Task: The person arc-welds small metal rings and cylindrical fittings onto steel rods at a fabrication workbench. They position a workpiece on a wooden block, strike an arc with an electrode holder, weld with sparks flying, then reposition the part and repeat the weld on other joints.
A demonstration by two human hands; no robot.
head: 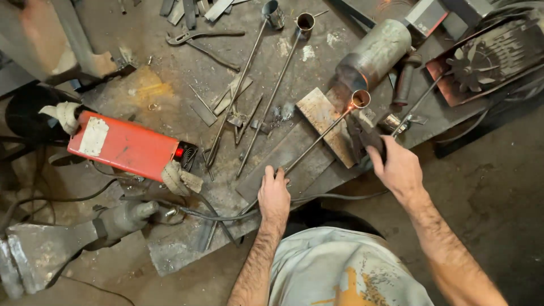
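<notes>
My left hand (275, 192) grips the near end of a thin metal rod (317, 141) that ends in a small round cup (360, 99). The cup's rim glows orange and rests at the far end of a flat steel plate (317, 110). My right hand (398, 166) is closed on a dark welding holder (365, 139), whose tip points up toward the cup. Both hands work at the near edge of the scorched metal workbench (170, 85).
Two more rods with cups (273, 12) (306, 21) lie across the bench. An orange welding box (124, 144) sits at the left edge, trailing cables (226, 215). Pliers (198, 38), a grey metal cylinder (374, 54) and a fan housing (487, 56) lie further back.
</notes>
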